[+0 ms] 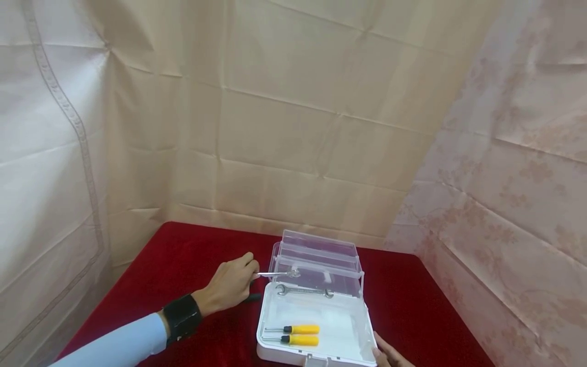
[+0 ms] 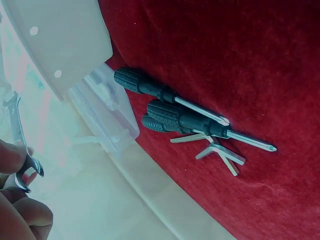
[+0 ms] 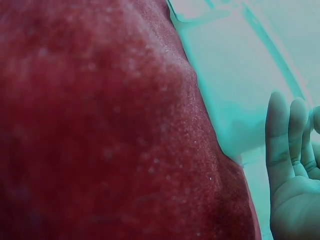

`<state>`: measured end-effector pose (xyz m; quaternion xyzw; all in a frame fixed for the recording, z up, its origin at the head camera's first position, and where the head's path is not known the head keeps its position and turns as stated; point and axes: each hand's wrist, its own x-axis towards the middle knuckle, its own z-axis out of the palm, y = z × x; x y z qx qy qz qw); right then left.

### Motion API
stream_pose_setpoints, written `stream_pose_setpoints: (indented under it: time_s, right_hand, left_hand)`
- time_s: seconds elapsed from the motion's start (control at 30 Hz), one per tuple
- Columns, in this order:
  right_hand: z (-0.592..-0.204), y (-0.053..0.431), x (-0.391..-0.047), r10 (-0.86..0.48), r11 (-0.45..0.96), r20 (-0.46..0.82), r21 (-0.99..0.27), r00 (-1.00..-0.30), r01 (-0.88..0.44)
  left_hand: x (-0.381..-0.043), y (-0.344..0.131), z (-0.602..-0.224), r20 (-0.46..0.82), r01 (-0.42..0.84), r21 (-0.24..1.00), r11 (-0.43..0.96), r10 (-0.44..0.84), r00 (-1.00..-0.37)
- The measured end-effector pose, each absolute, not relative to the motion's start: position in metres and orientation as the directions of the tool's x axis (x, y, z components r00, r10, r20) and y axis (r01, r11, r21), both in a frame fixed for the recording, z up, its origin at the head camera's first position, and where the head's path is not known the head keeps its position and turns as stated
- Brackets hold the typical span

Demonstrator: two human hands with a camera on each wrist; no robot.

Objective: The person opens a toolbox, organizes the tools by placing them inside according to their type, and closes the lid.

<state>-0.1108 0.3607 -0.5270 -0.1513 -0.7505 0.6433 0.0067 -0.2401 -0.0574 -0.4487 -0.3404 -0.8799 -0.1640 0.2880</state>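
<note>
My left hand [image 1: 231, 280] pinches a silver open-end wrench [image 1: 275, 274] by one end, above the back left edge of an open white toolbox [image 1: 259, 331]. The left wrist view shows this wrench [image 2: 19, 127] between thumb and fingers. Inside the box, another wrench [image 1: 304, 291] lies along the back, and two yellow-handled screwdrivers [image 1: 302, 329] lie side by side toward the front. At the box's front right corner is my right hand [image 1: 390, 354], its straight fingers against the side wall; the right wrist view has these fingers [image 3: 277, 130] extended.
The clear lid [image 1: 321, 250] with its compartments is tipped back behind the box. Left of the box, several black-handled screwdrivers [image 2: 170, 114] and some hex keys [image 2: 215, 147] lie on the red cloth [image 1: 192, 250]. Cloth walls [image 1: 284, 127] surround the table.
</note>
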Motion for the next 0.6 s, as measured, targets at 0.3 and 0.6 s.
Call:
stream_pose_setpoints:
  time_s: [0.3, 0.6]
  right_hand:
    - [-0.531, 0.362, -0.111, 0.238, 0.117, -0.180, -0.970, -0.955, 0.212]
    - [-0.530, 0.362, -0.111, 0.233, 0.118, -0.187, -0.969, -0.954, 0.219]
  left_hand:
    - [-0.241, -0.042, -0.447, 0.583, 0.694, 0.043, 0.718, 0.546, -0.601]
    - [-0.242, -0.025, -0.443, 0.589, 0.749, 0.016, 0.662, 0.599, -0.542]
